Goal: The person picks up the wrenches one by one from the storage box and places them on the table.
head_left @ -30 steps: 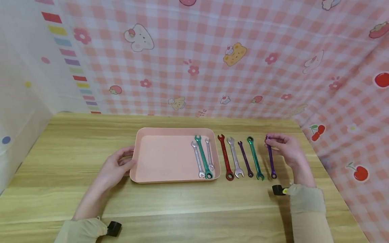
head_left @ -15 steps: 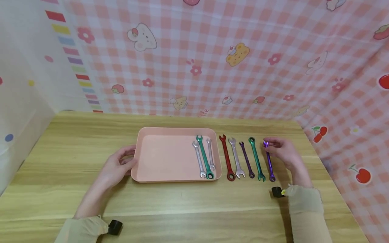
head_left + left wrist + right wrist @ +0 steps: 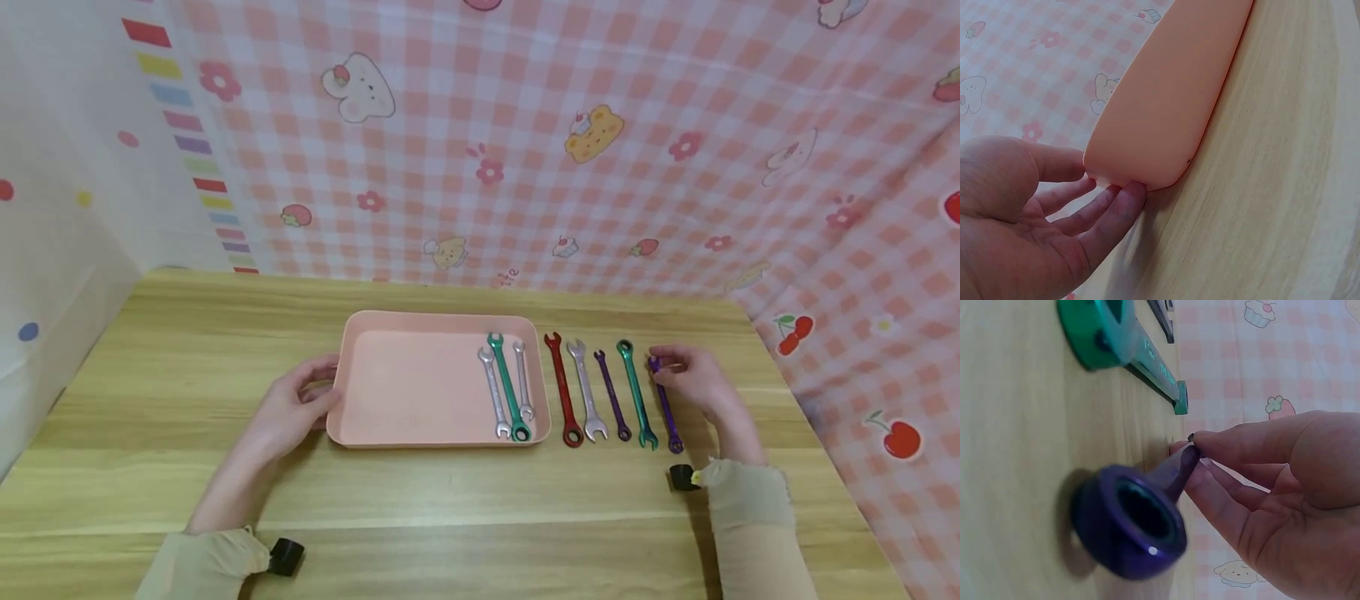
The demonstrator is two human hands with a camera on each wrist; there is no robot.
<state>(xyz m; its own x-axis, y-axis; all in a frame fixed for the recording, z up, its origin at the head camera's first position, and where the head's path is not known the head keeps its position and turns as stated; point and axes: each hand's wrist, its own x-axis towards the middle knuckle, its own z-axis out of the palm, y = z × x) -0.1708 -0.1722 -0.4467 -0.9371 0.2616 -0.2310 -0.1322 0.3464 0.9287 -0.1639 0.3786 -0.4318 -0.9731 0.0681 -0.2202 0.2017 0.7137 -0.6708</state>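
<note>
My right hand [image 3: 696,379] pinches the far end of a purple combination wrench [image 3: 667,412] between thumb and fingers. In the right wrist view the ring end of that wrench [image 3: 1135,522] points toward the camera, close over the tabletop. Left of it lies a green wrench [image 3: 637,396], then a small purple one [image 3: 612,395], a silver one [image 3: 587,390] and a red one [image 3: 564,390]. My left hand [image 3: 291,406] holds the left end of a pink tray [image 3: 405,443], thumb at the rim and fingers against the outer wall, as the left wrist view shows.
Inside the tray, at its right side, lie two silver wrenches [image 3: 494,393] and a green wrench [image 3: 510,387] between them. A wooden table [image 3: 480,517] carries everything. Checked pink cloth [image 3: 420,167] hangs along the back and the right side.
The right hand has brought the purple wrench toward me and slightly left, nearer the green wrench. The left hand keeps its place on the tray; the whole view has shifted a little.
</note>
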